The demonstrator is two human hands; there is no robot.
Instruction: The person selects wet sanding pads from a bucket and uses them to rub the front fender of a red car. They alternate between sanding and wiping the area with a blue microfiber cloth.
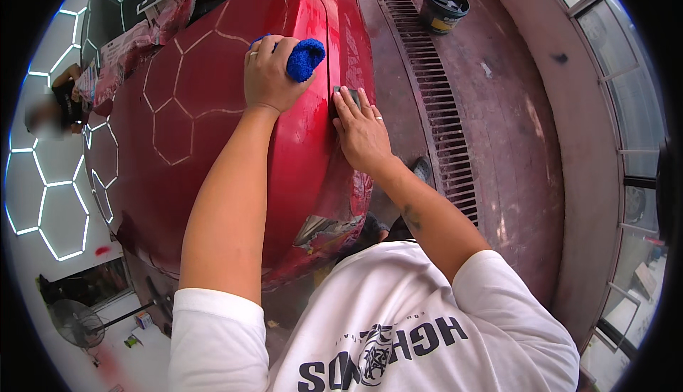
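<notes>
A glossy red car body (pixel 235 57) fills the middle, with ceiling lights mirrored in it as hexagons. Bunched in my left hand (pixel 274 75) is a blue microfiber cloth (pixel 306 60); the fingers are closed round it, over the car's broad upper panel. My right hand (pixel 361 125) lies lower, against the side panel beyond the panel seam. Its nearly straight fingers press a dark, flat piece of what looks like sandpaper (pixel 346 96) to the paint. Most of that piece is hidden under the fingers. Pale, scuffed patches mark the side panel around it.
A dark bucket (pixel 445 9) stands on the reddish floor beside a long drain grate (pixel 427 72). Masking paper (pixel 128 54) covers part of the car's far left. Another person (pixel 57 107) is at the left. A fan (pixel 77 323) stands lower left, windows (pixel 619 50) line the right.
</notes>
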